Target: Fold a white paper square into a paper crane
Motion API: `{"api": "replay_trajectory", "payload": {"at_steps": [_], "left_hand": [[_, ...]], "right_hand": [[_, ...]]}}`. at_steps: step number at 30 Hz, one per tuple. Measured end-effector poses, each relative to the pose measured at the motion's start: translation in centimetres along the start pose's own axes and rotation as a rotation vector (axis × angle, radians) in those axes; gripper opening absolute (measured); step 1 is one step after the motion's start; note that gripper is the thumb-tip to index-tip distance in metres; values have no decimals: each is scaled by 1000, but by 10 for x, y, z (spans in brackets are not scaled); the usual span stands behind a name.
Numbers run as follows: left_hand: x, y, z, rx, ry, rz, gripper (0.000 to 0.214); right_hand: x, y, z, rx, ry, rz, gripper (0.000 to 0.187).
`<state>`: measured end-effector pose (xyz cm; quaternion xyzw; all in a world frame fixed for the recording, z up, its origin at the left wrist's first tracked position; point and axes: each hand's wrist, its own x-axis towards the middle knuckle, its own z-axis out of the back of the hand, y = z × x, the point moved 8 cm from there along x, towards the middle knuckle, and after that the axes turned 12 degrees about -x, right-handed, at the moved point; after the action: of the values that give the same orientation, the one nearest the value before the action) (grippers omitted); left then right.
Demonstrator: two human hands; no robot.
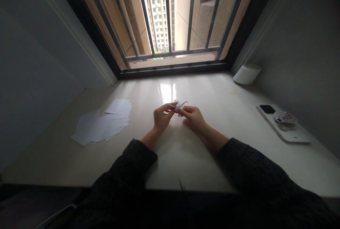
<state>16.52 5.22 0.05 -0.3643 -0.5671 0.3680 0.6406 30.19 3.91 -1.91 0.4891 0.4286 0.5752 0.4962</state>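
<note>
A small white folded paper crane (pixel 178 104) is held between my two hands above the pale windowsill (pixel 183 158). One thin bent point of it sticks up to the right, and another point reaches left. My left hand (pixel 162 116) pinches its left side with thumb and fingers. From the right, my right hand (pixel 194 116) grips the other side, thumb pressed near the middle. The fingertips cover much of the crane's lower part.
Loose white paper sheets (pixel 101 124) lie fanned out at the left. At the right rests a phone (pixel 281 124) with a round grip on its back. A white cylindrical object (pixel 247 74) stands in the back right corner, beside the barred window (pixel 170 67).
</note>
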Motion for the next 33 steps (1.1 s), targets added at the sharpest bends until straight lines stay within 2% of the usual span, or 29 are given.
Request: {"api": "replay_trajectory", "payload": {"at_steps": [7, 13, 19, 23, 28, 33], "left_hand": [[0, -1, 1, -18, -23, 15, 23], [1, 3, 2, -68, -56, 67, 23], [3, 15, -3, -158, -4, 132, 23], [2, 22, -3, -220, -21, 171, 25], [1, 23, -4, -285, -22, 194, 27], [1, 22, -1, -253, -38, 172, 29]], "right_hand": [[0, -1, 1, -7, -2, 28, 33], [-2, 4, -6, -54, 86, 81, 27], [-3, 9, 0, -140, 38, 123, 24], [-2, 11, -1, -117, 54, 156, 19], [-1, 10, -2, -97, 60, 182, 20], [0, 11, -3, -94, 80, 222, 19]]}}
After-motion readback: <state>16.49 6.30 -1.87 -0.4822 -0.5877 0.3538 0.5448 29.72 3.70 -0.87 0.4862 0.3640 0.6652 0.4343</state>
